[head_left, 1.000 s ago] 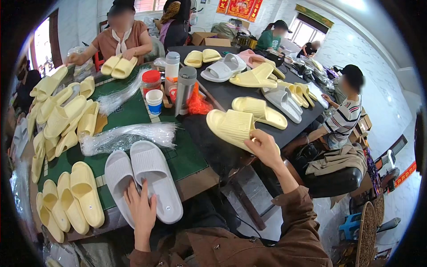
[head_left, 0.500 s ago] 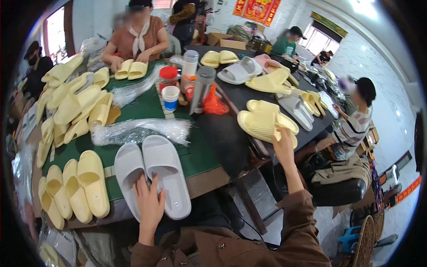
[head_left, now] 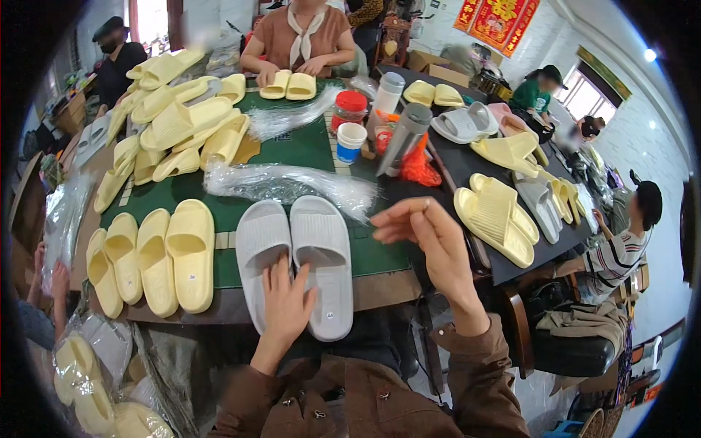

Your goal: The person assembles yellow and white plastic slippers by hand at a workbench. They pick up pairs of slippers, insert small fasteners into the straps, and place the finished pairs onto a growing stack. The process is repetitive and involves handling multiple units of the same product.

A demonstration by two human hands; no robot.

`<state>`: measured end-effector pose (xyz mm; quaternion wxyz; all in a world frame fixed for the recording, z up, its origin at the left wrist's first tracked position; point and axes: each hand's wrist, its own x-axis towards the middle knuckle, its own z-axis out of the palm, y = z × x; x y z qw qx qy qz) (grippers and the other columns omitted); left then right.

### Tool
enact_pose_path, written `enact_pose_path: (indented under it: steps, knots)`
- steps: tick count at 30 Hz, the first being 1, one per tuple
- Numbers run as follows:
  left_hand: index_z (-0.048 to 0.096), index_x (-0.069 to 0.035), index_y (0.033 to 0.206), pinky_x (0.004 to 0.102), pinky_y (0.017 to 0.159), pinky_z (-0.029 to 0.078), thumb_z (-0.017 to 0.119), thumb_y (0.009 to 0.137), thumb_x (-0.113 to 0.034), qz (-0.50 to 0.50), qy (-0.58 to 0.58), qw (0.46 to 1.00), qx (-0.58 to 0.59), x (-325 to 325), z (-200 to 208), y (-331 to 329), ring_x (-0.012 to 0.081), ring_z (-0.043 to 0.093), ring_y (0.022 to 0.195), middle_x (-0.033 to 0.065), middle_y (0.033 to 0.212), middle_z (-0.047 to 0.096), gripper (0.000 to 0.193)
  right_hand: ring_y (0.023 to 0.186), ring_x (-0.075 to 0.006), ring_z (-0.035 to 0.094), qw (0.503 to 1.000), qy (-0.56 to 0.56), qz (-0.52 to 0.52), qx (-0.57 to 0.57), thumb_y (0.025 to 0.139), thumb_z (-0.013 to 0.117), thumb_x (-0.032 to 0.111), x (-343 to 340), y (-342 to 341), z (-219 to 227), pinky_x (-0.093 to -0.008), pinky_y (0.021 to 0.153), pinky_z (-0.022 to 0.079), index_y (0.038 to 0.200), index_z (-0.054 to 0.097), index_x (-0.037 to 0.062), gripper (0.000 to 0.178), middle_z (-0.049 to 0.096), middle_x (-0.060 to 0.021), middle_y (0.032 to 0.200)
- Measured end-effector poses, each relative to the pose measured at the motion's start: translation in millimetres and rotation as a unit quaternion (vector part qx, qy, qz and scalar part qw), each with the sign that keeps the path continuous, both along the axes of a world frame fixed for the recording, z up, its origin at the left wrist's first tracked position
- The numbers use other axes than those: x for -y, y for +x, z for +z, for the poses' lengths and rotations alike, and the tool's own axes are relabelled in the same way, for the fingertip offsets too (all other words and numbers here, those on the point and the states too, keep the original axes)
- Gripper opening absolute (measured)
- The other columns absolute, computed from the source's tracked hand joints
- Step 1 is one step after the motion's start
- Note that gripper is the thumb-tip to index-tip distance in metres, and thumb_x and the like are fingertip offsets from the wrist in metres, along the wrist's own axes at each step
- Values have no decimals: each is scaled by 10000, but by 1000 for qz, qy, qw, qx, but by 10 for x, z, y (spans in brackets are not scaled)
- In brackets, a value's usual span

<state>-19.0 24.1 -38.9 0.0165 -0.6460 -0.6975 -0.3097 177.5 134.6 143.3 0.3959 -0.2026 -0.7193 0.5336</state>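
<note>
A pair of light grey slippers [head_left: 326, 248] lies side by side at the table's near edge, toes away from me, heels overhanging the edge. My left hand [head_left: 286, 303] straddles their touching inner sides, fingers in the left slipper and thumb over the right one. My right hand [head_left: 434, 252] is raised to the right of the pair, its fingers stretched leftward and nothing in it. Beyond the grey toes lies a bundle of clear plastic bags [head_left: 292, 186]. To the left stand yellow slippers [head_left: 190, 255] in a row. Another yellow pair [head_left: 496, 219] rests on the black table at right.
A heap of yellow slippers [head_left: 182, 128] covers the far left of the green table. A white-blue cup [head_left: 351, 143], red-lidded jar [head_left: 350, 109] and grey flask [head_left: 405, 139] stand mid-table. Co-workers sit around; one opposite touches a small yellow pair [head_left: 288, 85]. Bagged slippers [head_left: 91, 387] lie lower left.
My right hand has come off the yellow pair on the black table and moved left toward the grey slippers. My left hand stays on the grey pair. The view has turned left.
</note>
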Motion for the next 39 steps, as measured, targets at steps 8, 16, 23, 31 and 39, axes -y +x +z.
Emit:
enact_pose_path:
  steps: [8,16,23,31,39]
  knots:
    - [532,-41,1267,565,1089,220,663,812,-218,3,-4,1000,-3,-13,25,6,470,357,1253,299,1380,355,506,816,-328,606,914,179,193,-308,1030,354,348,306,-654,732,-416,700,526,1117,492,207,216,614,-96,966]
    - [531,-36,1262,573,1083,220,657,811,-228,19,8,1000,3,-8,-31,129,454,333,1284,289,1379,357,506,833,-174,626,923,-245,137,-262,1049,339,295,96,-981,-729,-297,711,500,1274,464,34,366,641,-131,968]
    - [525,-54,1304,495,1072,283,659,822,-166,-21,37,982,182,62,26,69,410,380,1276,263,1363,383,513,555,-54,506,980,-177,15,-94,1049,340,245,20,-974,-1450,-187,508,369,1289,510,21,370,616,-38,836]
    - [572,-62,1282,273,825,438,686,829,-107,-57,-22,890,453,385,359,-209,169,533,907,92,1103,549,469,591,-21,390,984,-157,2,-80,1041,361,197,58,-856,-1571,-169,531,317,1305,531,43,350,599,5,792]
    - [583,-23,1003,204,600,387,451,1016,-185,-82,63,586,804,515,344,-427,79,445,645,122,1068,623,209,566,-15,384,994,-93,29,57,1002,403,149,185,-580,-1396,-164,499,334,1283,561,10,352,565,17,705]
